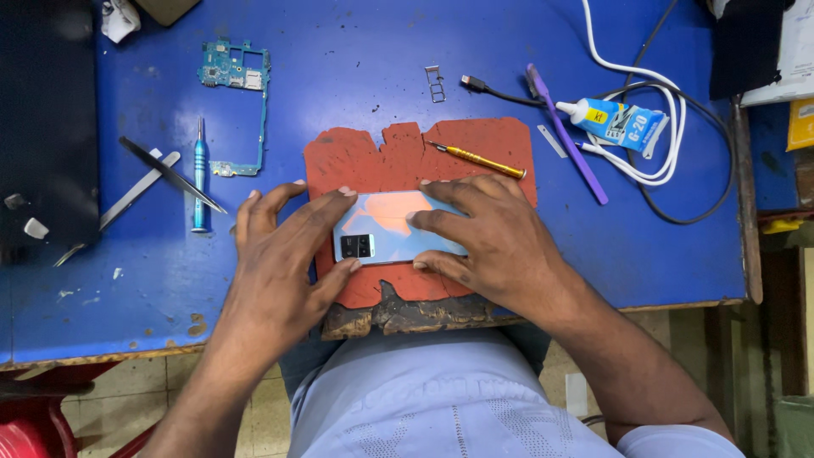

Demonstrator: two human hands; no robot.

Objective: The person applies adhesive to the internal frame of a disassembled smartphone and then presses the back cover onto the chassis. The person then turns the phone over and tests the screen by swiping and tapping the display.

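On the red mat point(373, 161), a smartphone point(392, 227) lying crosswise, camera leftward, is pressed by left hand point(284, 254) and right hand point(496, 242) equally.

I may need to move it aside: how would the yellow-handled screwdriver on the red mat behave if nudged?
The yellow-handled screwdriver looks slim and round, so it would probably roll or skid rather than stay put. It lies flat on the worn red mat, whose surface may slow it. It seems light and stiff, easy to pinch up.

Phone point(386, 227) on mat point(407, 153); screwdriver point(476, 159) behind; circuit board point(237, 80) far left.
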